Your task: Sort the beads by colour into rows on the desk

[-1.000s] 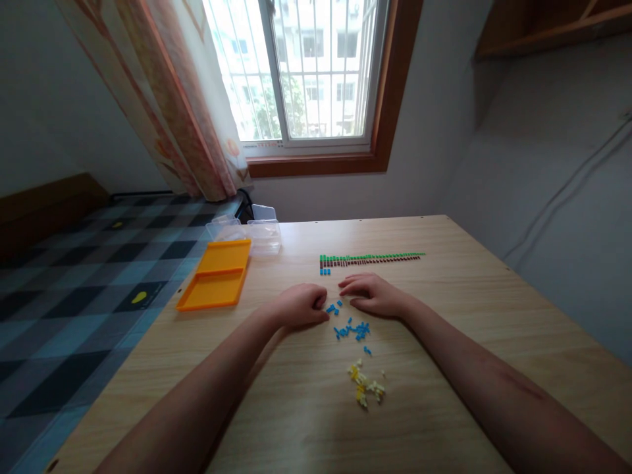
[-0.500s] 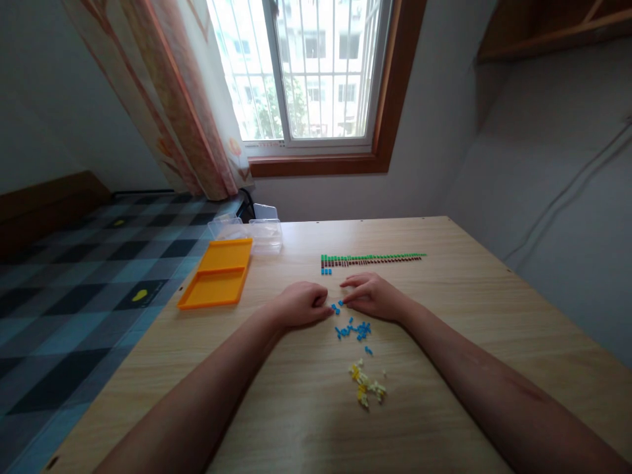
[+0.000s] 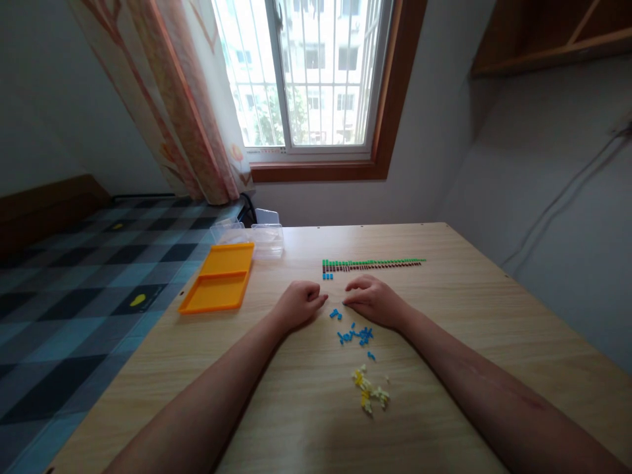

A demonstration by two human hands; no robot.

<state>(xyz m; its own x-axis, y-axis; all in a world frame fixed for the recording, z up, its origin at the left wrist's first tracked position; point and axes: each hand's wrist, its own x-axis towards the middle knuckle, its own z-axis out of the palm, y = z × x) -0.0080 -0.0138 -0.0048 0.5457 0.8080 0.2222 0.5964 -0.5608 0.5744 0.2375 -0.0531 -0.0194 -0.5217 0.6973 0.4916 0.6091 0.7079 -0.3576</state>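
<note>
Left hand (image 3: 299, 304) and right hand (image 3: 374, 302) rest mid-frame on the worktop (image 3: 469, 316), grips narrow, fingers curled; contents cannot be told. Loose blue pieces (image 3: 354, 334) lie scattered just below, between them.

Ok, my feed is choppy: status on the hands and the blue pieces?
Left hand curled, right hand pinched, both on the table flanking loose blue pieces; grip contents unclear. Green and brown rows just beyond; yellow pile nearer.
</note>
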